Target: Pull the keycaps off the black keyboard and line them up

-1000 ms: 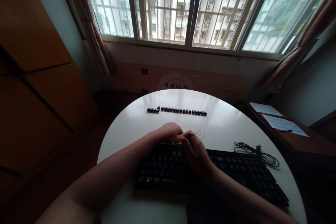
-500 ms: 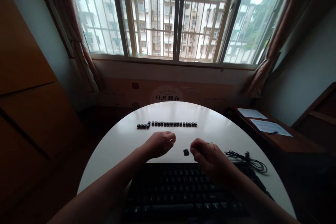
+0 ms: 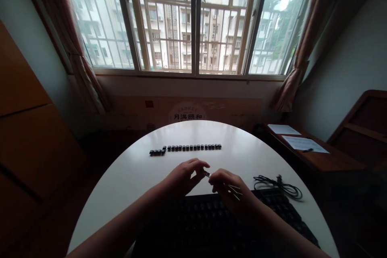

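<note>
Over the near half of the white round table, my right hand [image 3: 231, 189] is closed around a wire keycap puller [image 3: 235, 192], whose thin wires stick out behind the fingers. A small dark keycap [image 3: 207, 173] sits at the puller's front end. My left hand [image 3: 189, 175] pinches that keycap between thumb and index finger. Below both hands lies a black keyboard [image 3: 187, 223], partly covered by my forearms and in shadow. Farther back, several black keycaps [image 3: 193, 148] stand in a line, with a short second row at its left end.
A coiled black cable [image 3: 282, 187] rests at the keyboard's right rear, near the edge of the white table [image 3: 121, 185]. To the right, a brown wooden table [image 3: 335, 161] bears paper sheets [image 3: 305, 144] and a dark pen. A barred window is ahead.
My left hand has come right and taken hold of the keycap at the puller's end. My right hand has turned, bringing the puller toward the left hand. The camera view has shifted slightly.
</note>
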A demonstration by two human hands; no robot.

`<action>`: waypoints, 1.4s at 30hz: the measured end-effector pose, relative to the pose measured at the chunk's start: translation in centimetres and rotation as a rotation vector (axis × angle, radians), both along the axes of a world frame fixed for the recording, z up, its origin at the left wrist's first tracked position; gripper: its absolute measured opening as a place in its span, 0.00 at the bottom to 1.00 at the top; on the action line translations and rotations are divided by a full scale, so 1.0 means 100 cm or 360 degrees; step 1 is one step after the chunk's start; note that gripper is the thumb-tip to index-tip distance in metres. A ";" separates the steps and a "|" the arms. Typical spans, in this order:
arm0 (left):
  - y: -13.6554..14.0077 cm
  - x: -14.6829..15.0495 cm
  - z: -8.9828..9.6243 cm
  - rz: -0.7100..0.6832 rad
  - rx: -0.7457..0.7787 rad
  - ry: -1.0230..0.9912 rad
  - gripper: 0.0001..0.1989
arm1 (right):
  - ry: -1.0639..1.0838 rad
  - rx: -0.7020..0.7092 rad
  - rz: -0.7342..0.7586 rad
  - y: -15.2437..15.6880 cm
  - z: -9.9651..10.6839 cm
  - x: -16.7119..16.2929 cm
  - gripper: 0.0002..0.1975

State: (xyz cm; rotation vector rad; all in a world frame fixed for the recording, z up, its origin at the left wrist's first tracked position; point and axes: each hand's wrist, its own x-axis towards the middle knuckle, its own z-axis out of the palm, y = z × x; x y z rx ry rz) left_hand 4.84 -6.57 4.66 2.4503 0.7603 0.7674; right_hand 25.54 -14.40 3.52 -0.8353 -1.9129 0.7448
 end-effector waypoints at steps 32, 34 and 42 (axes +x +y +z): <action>0.087 -0.084 -0.018 0.1225 0.0521 -0.0166 0.13 | -0.0249 0.0109 -0.0452 0.004 -0.002 0.011 0.04; 0.089 -0.085 -0.020 0.1208 0.0545 -0.0179 0.12 | -0.0243 0.0120 -0.0459 0.004 -0.001 0.011 0.04; 0.095 -0.088 -0.027 0.1046 0.0734 0.0067 0.09 | -0.0286 0.0181 -0.0476 0.004 -0.001 0.012 0.03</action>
